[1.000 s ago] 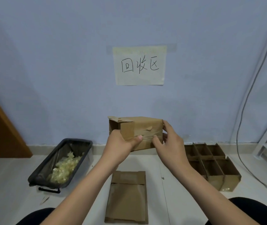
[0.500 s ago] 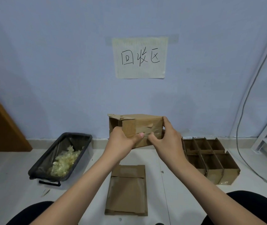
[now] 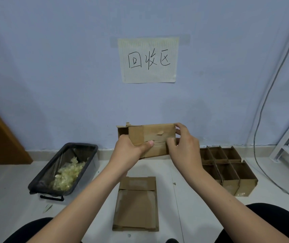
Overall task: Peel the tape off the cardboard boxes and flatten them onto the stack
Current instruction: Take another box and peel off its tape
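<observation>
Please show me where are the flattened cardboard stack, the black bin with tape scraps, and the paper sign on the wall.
flattened cardboard stack (image 3: 135, 206), head view, middle of the top sheet
black bin (image 3: 40, 179), head view, on its left rim
paper sign (image 3: 149, 74), head view, blank part under the writing

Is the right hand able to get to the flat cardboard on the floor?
Probably yes. The flat cardboard lies uncovered between the arms, nothing over it. But the right hand is busy holding the box.
</observation>
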A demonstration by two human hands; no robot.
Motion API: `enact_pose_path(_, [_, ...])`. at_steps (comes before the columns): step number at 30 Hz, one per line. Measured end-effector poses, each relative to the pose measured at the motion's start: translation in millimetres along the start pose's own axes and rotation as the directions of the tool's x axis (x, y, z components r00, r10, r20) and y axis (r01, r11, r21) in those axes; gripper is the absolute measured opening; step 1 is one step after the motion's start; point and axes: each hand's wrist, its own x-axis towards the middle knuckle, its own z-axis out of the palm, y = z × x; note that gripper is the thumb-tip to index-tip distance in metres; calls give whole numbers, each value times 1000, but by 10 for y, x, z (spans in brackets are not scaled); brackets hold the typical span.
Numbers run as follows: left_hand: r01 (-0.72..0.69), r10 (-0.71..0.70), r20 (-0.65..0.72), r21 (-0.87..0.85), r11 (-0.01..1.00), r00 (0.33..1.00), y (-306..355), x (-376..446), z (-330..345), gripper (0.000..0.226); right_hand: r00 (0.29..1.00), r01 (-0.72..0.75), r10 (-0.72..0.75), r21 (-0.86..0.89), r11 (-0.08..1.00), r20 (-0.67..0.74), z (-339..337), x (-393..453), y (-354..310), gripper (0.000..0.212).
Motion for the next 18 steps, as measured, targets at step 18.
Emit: enact_pose_path(18, [-14, 14, -36, -7, 1000, 999, 35, -27, 7, 19, 982, 162, -166, -59, 985, -89, 29, -80, -6, 29])
